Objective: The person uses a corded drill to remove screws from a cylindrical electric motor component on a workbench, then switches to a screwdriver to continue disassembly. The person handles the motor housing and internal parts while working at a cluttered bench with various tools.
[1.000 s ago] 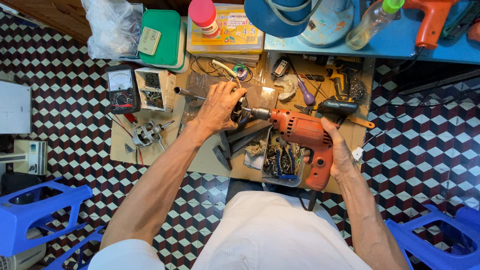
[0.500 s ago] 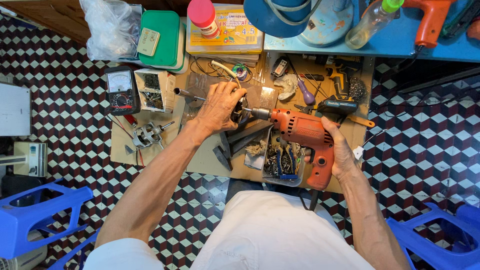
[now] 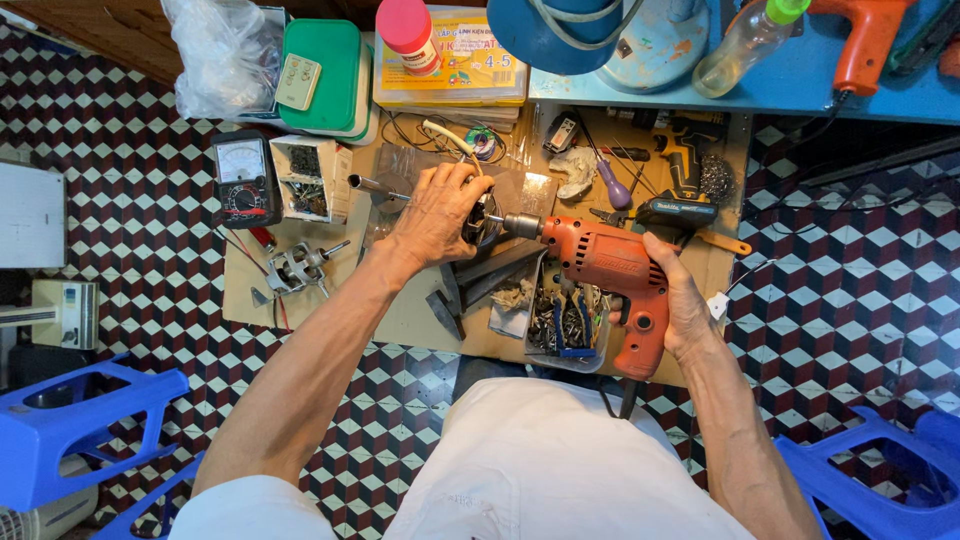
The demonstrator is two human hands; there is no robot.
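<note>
Right hand (image 3: 682,300) grips orange electric drill (image 3: 610,268) w/ fingers clenched round handle, mid-workbench. Left hand (image 3: 435,212) clenched on round metal part (image 3: 484,218) at chuck. Clear plastic tray (image 3: 566,322) below drill holds pliers, bits, screws.

A single view is given, taken from the person's head and aimed almost straight down. The cluttered counter (image 3: 400,320) is seen at arm's length, with the lap at the bottom edge and the tiled floor (image 3: 130,160) on either side.
</note>
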